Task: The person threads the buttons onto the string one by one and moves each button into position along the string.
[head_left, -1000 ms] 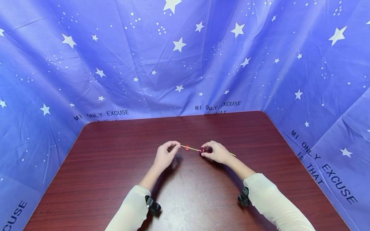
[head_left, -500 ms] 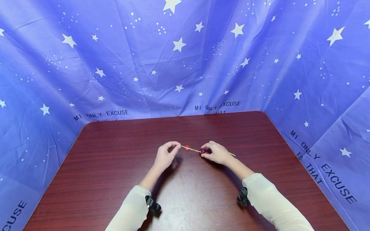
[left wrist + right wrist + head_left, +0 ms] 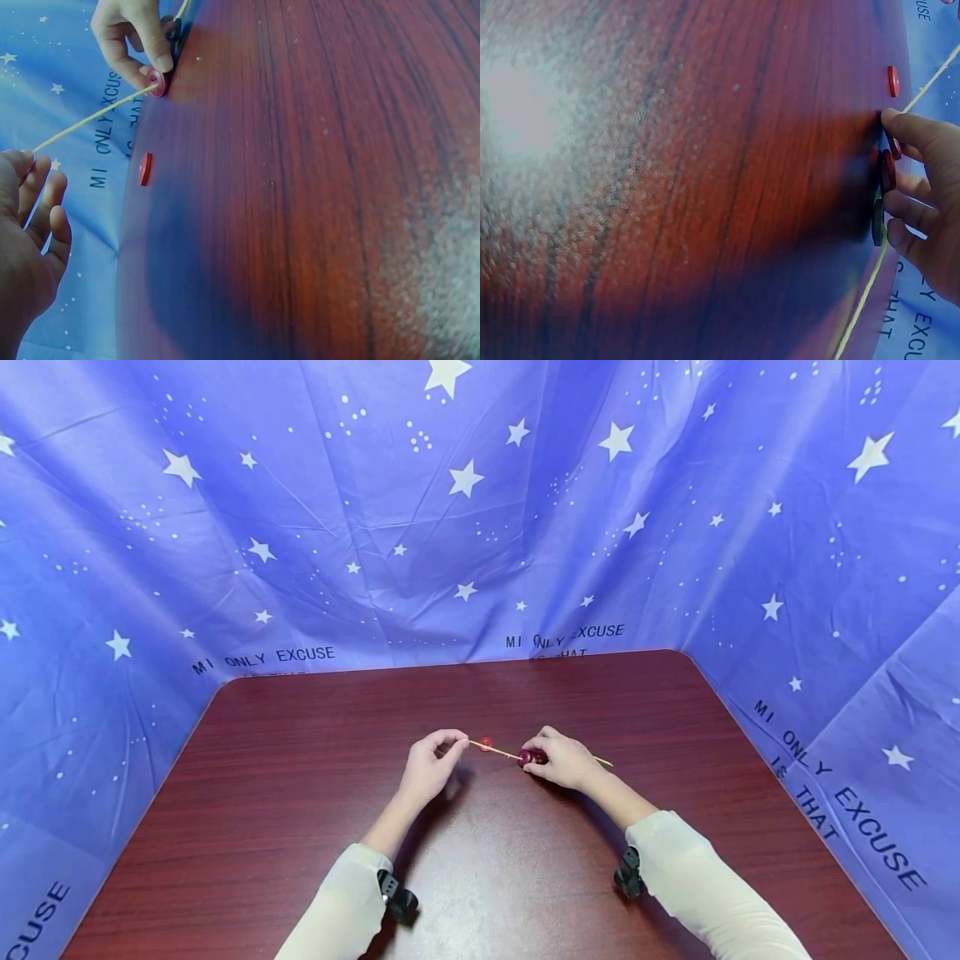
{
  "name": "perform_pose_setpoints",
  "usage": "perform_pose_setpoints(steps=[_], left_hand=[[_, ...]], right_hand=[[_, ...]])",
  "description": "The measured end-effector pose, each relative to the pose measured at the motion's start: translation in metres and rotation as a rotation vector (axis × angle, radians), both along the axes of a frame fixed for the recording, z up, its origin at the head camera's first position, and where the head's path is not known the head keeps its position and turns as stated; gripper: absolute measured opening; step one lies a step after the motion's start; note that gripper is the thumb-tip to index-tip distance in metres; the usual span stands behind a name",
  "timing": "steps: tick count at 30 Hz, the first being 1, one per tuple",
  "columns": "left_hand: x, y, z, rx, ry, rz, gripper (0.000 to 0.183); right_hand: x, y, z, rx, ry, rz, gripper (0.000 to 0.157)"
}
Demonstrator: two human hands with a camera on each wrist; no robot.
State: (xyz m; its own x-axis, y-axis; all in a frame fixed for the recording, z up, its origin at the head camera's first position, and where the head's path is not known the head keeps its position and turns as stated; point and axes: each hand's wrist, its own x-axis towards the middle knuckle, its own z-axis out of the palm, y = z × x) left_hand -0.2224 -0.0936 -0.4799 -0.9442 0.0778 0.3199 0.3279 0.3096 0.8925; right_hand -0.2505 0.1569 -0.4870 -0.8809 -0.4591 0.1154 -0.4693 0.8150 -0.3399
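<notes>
A yellow string point(image 3: 491, 747) stretches between the two hands. My left hand point(image 3: 435, 762) pinches its left end between thumb and forefinger, raised off the table in the left wrist view. My right hand point(image 3: 558, 757) pinches a dark red button point(image 3: 155, 83), and the string runs to its middle. Under the right fingers sit another red button point(image 3: 888, 171) and a dark button point(image 3: 878, 221), partly covered by the hand in the head view. The string's far tail point(image 3: 603, 761) comes out beyond the right hand. A loose bright red button point(image 3: 486, 743) lies on the table between the hands.
The dark red wood-grain table point(image 3: 337, 718) spreads around both hands, with a glossy glare near its front. Blue curtains point(image 3: 390, 510) with white stars and lettering hang behind it and at both sides. Black wrist cameras point(image 3: 397, 897) sit on the pale sleeves.
The pinched button in the right hand has dipped slightly toward the table and tilted, with the string's right end sloping lower. The left hand keeps its pinch nearly in place.
</notes>
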Motion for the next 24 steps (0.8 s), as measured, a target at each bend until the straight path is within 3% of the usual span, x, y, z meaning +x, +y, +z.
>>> perform_pose_setpoints(steps=[13,20,24], left_hand=[[-0.001,0.001,-0.001,-0.027,-0.014,-0.005,0.012],[-0.001,0.003,-0.001,-0.053,0.042,-0.016,0.012],[0.000,0.004,0.001,-0.048,0.014,-0.020,0.013]], right_hand=[[0.000,0.001,0.002,0.005,0.002,-0.011,0.032],[-0.001,-0.002,0.009,-0.105,-0.016,0.006,0.031],[0.000,-0.008,0.015,-0.179,-0.036,0.006,0.031]])
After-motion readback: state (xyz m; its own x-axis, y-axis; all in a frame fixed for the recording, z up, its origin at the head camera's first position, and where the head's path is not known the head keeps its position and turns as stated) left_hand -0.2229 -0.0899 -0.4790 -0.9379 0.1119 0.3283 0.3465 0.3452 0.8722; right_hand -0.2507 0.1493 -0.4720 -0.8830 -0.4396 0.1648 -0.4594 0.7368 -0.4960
